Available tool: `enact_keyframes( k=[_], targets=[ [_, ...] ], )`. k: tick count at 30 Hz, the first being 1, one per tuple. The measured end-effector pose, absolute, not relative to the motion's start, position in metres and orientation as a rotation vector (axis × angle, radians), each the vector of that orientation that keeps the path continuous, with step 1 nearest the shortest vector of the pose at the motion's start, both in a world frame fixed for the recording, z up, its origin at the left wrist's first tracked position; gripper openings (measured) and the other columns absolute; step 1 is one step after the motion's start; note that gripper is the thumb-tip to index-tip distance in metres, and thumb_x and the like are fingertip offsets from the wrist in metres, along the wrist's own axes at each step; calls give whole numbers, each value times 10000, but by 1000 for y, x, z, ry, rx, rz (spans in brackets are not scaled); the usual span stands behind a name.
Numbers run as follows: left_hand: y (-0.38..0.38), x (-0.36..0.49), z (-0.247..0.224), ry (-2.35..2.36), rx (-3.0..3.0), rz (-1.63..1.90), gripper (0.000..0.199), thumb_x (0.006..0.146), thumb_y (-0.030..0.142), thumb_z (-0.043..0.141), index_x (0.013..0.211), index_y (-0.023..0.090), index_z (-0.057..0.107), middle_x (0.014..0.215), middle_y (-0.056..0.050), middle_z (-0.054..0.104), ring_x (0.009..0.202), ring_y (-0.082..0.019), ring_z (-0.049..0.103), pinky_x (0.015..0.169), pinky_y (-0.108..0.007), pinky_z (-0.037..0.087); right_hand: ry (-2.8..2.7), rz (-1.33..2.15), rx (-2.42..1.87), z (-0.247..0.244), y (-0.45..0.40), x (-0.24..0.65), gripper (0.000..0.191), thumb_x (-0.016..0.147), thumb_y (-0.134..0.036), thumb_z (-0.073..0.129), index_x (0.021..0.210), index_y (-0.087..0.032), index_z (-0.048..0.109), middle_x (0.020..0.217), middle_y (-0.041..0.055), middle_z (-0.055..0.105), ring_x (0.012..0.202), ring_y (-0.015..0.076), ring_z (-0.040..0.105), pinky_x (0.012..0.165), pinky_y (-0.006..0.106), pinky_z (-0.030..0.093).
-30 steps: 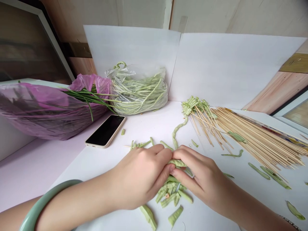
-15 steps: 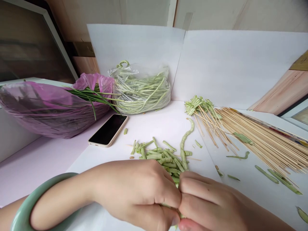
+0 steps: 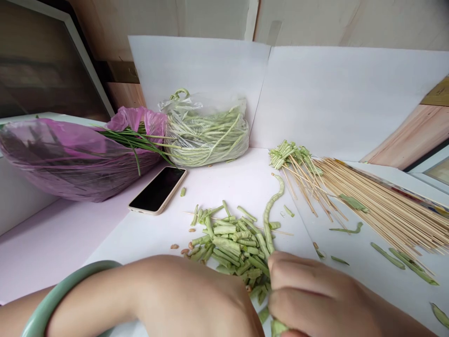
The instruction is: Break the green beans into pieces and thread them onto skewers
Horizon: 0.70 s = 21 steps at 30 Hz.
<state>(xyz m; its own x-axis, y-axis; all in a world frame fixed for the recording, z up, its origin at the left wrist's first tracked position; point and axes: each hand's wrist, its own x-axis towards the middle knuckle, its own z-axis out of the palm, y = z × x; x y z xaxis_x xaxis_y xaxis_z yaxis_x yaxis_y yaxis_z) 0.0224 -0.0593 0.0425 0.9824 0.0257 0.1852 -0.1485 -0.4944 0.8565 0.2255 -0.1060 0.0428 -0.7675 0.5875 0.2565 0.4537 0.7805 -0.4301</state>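
My left hand [image 3: 189,299] sits at the bottom edge of the view, its fingers hidden, with a pale green jade bangle [image 3: 66,292] on the wrist. My right hand [image 3: 308,292] is curled beside it, and a green bean piece [image 3: 278,327] shows under its fingers. Just beyond both hands lies a heap of cut yardlong bean pieces [image 3: 228,248], touching neither palm clearly. One long bean strand [image 3: 270,210] curves up from the heap. Several small brown beans [image 3: 174,246] lie to its left.
Behind stand a clear bag of long beans [image 3: 206,133], a purple bag [image 3: 66,154] with chives [image 3: 133,140], and a phone [image 3: 157,189]. Bamboo skewers [image 3: 382,206] and a bundle of skewered bean pieces [image 3: 286,154] lie right. White paper [image 3: 336,93] lines the wall.
Both hands have moved toward me, from over the heap to the bottom edge. The heap now shows fully, and the left hand has parted slightly from the right.
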Motion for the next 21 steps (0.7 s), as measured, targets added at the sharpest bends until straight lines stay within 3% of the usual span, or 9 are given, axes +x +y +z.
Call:
enact_keyframes(
  k=[3,7,11,15,18,21],
  targets=[
    [-54,22,52,51,2093,214,363,814,108,468,598,243,208,526,40,362,506,-127,396,502,-237,389,-2472,532,-874,45,-99,232,239,935,-198,415,697,-215,412,685,-15,457,555,104,458,469,205,388],
    [-40,19,61,444,2384,385,251,884,160,505,665,207,392,642,29,459,598,-115,437,582,-222,386,-2353,528,-915,36,-90,239,119,932,-159,427,857,-211,504,732,-19,464,586,102,481,491,201,391],
    [-34,17,57,683,2652,319,98,901,171,508,804,181,513,765,8,529,656,-124,498,589,-229,372,-2262,494,-940,35,-83,241,119,952,-174,437,898,-215,535,721,-31,464,577,93,474,488,194,376],
    [-35,17,54,805,2684,198,61,910,227,520,873,186,547,796,4,550,648,-135,537,577,-242,374,-2190,522,-971,36,-80,239,136,955,-185,462,930,-226,590,762,-16,571,639,104,558,571,197,444],
    [-34,17,54,853,2648,234,159,922,342,532,967,198,584,819,-5,558,640,-141,554,574,-245,381,-2148,552,-991,32,-79,238,166,967,-231,487,1012,-235,647,745,-16,607,568,99,554,518,195,443],
    [-34,16,53,835,2608,384,287,958,437,457,921,186,592,784,-4,547,612,-129,518,563,-239,368,-2125,545,-1013,28,-81,236,266,986,-286,472,1196,-261,635,714,-18,563,511,97,506,470,200,430]
  ],
)
